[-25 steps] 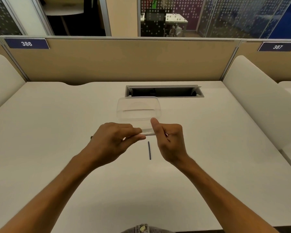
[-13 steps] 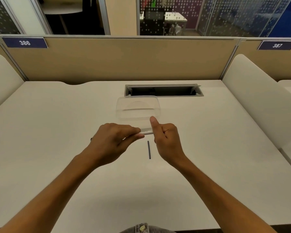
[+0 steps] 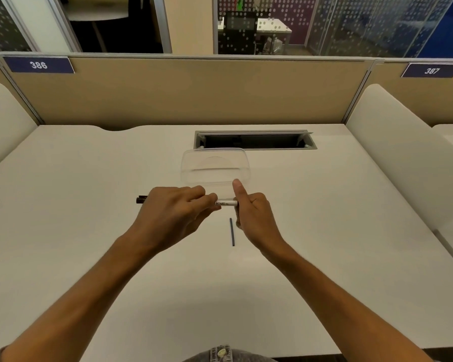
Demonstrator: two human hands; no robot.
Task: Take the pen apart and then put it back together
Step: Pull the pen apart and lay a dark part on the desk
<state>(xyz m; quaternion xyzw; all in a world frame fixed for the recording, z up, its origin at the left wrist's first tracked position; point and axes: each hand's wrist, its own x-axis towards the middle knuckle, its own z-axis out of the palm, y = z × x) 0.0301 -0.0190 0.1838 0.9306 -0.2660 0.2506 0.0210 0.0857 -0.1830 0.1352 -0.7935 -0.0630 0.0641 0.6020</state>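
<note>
A white board pen [image 3: 226, 203] with black lettering is held level above the white desk [image 3: 89, 218], its black end [image 3: 141, 199] sticking out to the left. My left hand [image 3: 175, 212] grips the barrel with fingers curled over it. My right hand [image 3: 254, 212] holds the pen's right end, thumb raised and fingers curled; what those fingers pinch is hidden. A thin dark ink rod [image 3: 232, 231] lies on the desk just below the hands, pointing toward me.
A clear plastic container [image 3: 215, 165] sits just beyond the hands. Behind it is an open cable slot [image 3: 254, 140] in the desk. Beige partitions close the back, and padded white dividers stand left and right.
Both hands stay on the pen at nearly the same spot. The pen's black left end and the barrel lettering now show more clearly.
</note>
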